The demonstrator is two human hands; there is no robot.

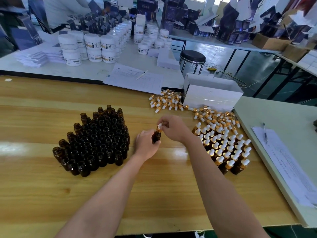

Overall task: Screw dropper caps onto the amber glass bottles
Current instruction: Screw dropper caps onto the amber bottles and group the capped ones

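My left hand (pixel 145 145) grips one amber glass bottle (pixel 156 136) above the wooden table (pixel 51 194). Sitting in the bottle's neck is a dropper cap (pixel 159 127) with a gold collar and white bulb, which my right hand (pixel 173 128) pinches from above. A dense cluster of open amber bottles (pixel 96 141) stands to the left of my hands. To the right stands a group of capped bottles (pixel 226 148). Loose dropper caps (pixel 173 102) lie in a heap at the back right.
A white cardboard box (pixel 211 93) sits behind the loose caps. Papers with a pen (pixel 265 133) lie on the pale green table (pixel 277 114) at the right. White jars (pixel 89 47), more papers and dark cartons cover the tables behind. A black stool (pixel 192 57) stands beyond.
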